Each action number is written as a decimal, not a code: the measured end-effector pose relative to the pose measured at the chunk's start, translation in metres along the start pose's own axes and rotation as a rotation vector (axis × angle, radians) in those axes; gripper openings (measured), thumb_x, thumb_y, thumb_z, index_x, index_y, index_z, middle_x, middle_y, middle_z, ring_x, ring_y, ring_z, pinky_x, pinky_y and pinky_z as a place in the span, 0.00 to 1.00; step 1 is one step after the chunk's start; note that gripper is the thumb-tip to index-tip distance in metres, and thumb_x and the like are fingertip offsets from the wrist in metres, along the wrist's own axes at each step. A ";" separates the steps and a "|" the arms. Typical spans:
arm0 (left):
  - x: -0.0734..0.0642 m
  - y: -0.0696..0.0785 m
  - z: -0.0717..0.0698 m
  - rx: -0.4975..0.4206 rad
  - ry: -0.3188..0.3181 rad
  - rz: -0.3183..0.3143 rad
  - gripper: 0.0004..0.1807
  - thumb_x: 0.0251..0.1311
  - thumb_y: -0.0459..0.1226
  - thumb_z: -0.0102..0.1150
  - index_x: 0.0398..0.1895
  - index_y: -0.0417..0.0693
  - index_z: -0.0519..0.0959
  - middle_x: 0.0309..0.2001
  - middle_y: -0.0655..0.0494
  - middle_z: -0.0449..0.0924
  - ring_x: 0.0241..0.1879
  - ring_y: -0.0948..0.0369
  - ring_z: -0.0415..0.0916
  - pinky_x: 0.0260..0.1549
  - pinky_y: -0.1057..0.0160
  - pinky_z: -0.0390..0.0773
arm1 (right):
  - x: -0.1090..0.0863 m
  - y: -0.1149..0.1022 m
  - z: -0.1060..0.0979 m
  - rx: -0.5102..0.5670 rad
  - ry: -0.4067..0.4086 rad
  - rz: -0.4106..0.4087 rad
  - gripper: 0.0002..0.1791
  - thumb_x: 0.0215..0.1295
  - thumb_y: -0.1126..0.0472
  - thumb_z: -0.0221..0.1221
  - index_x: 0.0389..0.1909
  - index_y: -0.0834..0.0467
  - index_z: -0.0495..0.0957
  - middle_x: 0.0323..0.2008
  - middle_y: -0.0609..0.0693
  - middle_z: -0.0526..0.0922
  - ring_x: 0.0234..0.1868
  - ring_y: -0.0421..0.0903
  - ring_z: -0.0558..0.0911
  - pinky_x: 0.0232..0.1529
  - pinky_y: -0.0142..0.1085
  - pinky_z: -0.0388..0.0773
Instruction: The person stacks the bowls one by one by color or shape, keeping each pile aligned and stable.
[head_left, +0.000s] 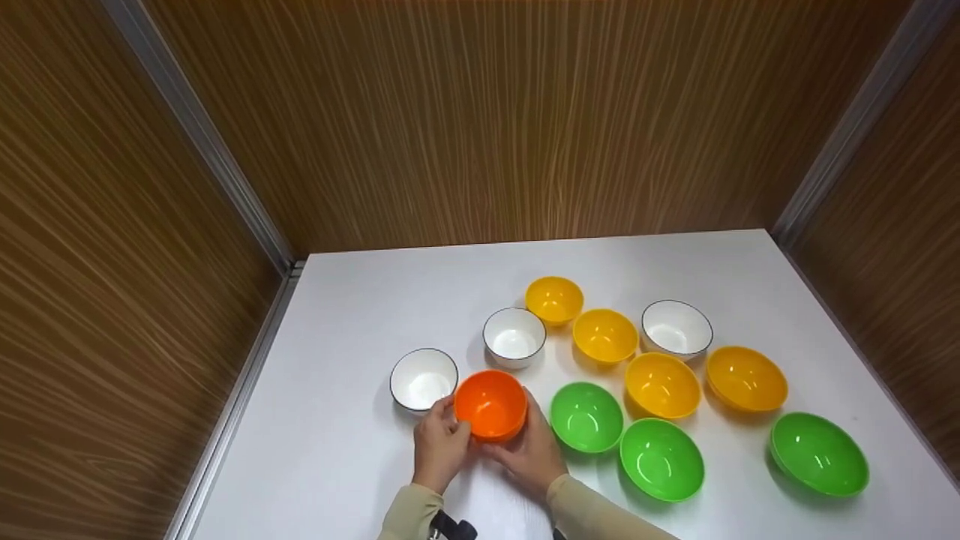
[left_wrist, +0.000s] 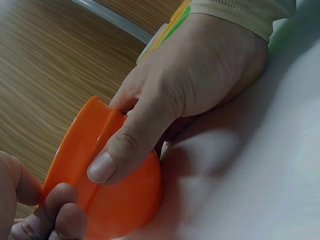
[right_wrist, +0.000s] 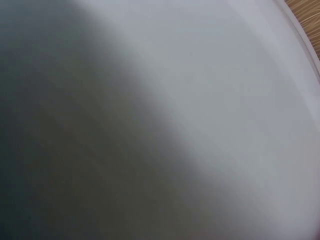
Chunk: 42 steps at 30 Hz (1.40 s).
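Two orange bowls (head_left: 491, 405), one nested in the other, are held between both hands over the front of the table; in the left wrist view two orange rims (left_wrist: 102, 137) show. My right hand (head_left: 534, 450) grips the stack from the right, its thumb (left_wrist: 105, 165) across the outer wall. At the stack's left side, my left hand (head_left: 441, 446) pinches the orange edge with thumb and curled fingers (left_wrist: 70, 220). A white bowl (head_left: 424, 381) with a dark rim stands just beyond the left hand. The right wrist view is blurred and shows neither hand clearly.
Another white bowl (head_left: 514, 337) stands behind the orange stack, a third white bowl (head_left: 676, 328) farther right. Several yellow bowls (head_left: 662, 385) run diagonally across the right half. Green bowls (head_left: 586, 417) sit right of the right hand. Wood-grain panels (head_left: 525, 120) enclose the white table (head_left: 352, 300).
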<state>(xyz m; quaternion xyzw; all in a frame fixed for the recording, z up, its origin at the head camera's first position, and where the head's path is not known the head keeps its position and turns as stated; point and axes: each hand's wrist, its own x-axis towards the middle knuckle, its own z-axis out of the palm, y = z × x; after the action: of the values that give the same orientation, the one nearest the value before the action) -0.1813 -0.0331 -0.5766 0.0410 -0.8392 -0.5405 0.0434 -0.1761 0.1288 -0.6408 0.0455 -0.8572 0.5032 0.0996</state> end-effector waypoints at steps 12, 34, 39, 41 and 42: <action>0.000 -0.001 -0.001 -0.005 -0.029 0.002 0.28 0.51 0.26 0.56 0.60 0.32 0.72 0.16 0.60 0.69 0.16 0.66 0.65 0.13 0.72 0.66 | 0.000 -0.001 0.001 0.016 0.006 0.015 0.65 0.37 0.33 0.72 0.74 0.57 0.51 0.69 0.53 0.64 0.67 0.49 0.66 0.69 0.49 0.58; -0.001 0.000 0.000 -0.010 -0.018 0.026 0.28 0.50 0.24 0.54 0.60 0.30 0.72 0.14 0.61 0.67 0.14 0.67 0.63 0.12 0.74 0.62 | 0.000 0.001 0.000 -0.008 0.024 -0.036 0.65 0.37 0.32 0.71 0.73 0.59 0.52 0.67 0.55 0.66 0.66 0.50 0.68 0.67 0.49 0.61; -0.001 0.001 -0.001 -0.025 -0.014 0.009 0.29 0.49 0.24 0.54 0.60 0.30 0.72 0.14 0.61 0.67 0.14 0.66 0.63 0.12 0.74 0.62 | -0.001 0.001 0.000 -0.010 0.019 -0.012 0.65 0.38 0.33 0.72 0.73 0.58 0.52 0.68 0.55 0.66 0.66 0.50 0.67 0.68 0.49 0.60; -0.001 0.001 0.000 -0.026 -0.015 0.008 0.29 0.49 0.24 0.54 0.60 0.29 0.72 0.14 0.61 0.68 0.14 0.66 0.63 0.12 0.74 0.63 | -0.001 0.001 0.000 -0.008 0.013 0.007 0.65 0.38 0.34 0.73 0.73 0.57 0.51 0.68 0.54 0.66 0.66 0.50 0.67 0.68 0.50 0.60; -0.001 0.001 0.000 -0.026 -0.017 0.005 0.29 0.50 0.24 0.54 0.60 0.30 0.72 0.14 0.61 0.68 0.14 0.66 0.64 0.12 0.74 0.63 | -0.001 0.001 0.000 -0.008 0.009 0.019 0.65 0.38 0.34 0.73 0.73 0.57 0.51 0.68 0.54 0.65 0.67 0.49 0.67 0.68 0.50 0.60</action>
<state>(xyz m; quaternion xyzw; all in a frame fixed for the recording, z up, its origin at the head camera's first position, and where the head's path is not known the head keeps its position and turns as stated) -0.1799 -0.0327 -0.5757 0.0339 -0.8324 -0.5518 0.0380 -0.1751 0.1289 -0.6422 0.0345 -0.8591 0.5009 0.0990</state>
